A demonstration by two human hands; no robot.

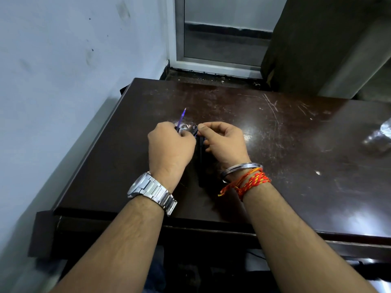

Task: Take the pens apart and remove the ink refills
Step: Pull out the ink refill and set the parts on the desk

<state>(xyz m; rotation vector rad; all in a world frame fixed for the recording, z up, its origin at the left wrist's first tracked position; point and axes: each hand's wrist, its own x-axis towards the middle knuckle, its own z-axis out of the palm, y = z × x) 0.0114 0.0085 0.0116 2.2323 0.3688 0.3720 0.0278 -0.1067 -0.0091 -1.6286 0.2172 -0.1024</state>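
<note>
Left hand (171, 144): centre frame, clenched on a purple ink refill (181, 119) pointing to the upper left.
Right hand (224, 142): pinching a dark pen piece (195, 131).
Worktop (296, 155): dark, scratched.

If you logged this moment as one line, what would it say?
left hand: grip on purple refill | right hand: grip on dark pen body | table: scratched
</note>
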